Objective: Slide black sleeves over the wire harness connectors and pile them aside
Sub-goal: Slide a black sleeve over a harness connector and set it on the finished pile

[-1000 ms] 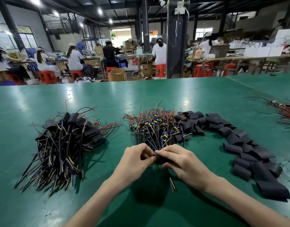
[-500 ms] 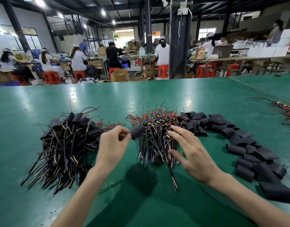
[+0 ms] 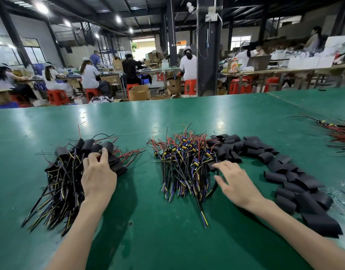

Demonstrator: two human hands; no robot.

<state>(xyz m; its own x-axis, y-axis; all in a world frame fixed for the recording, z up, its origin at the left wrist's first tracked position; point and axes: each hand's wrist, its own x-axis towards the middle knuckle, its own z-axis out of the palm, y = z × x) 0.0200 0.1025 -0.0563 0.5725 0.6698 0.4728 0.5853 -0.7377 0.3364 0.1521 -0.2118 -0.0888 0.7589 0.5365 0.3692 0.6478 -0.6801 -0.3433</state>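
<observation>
Head view: left hand (image 3: 98, 172) pinches a sleeved harness (image 3: 108, 147) onto the finished pile (image 3: 64, 172), desk (image 3: 167, 240) left. Right hand (image 3: 236, 184), fingers spread and empty, hovers at the bare harnesses (image 3: 183, 162); loose sleeves (image 3: 275, 166) lie beside, likely for quick pickup.

The left hand (image 3: 98, 176) touches the sleeved pile (image 3: 66, 172); the right hand (image 3: 236, 184) spreads over bare harnesses (image 3: 183, 158).

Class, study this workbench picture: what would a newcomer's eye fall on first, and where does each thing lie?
Three heaps on the green table: sleeved harnesses at the left, a bright tangle of bare harnesses in the middle, and a curving trail of loose black sleeves at the right. The left hand rests on the sleeved heap; the right hand, spread open, reaches toward the middle tangle.
</observation>
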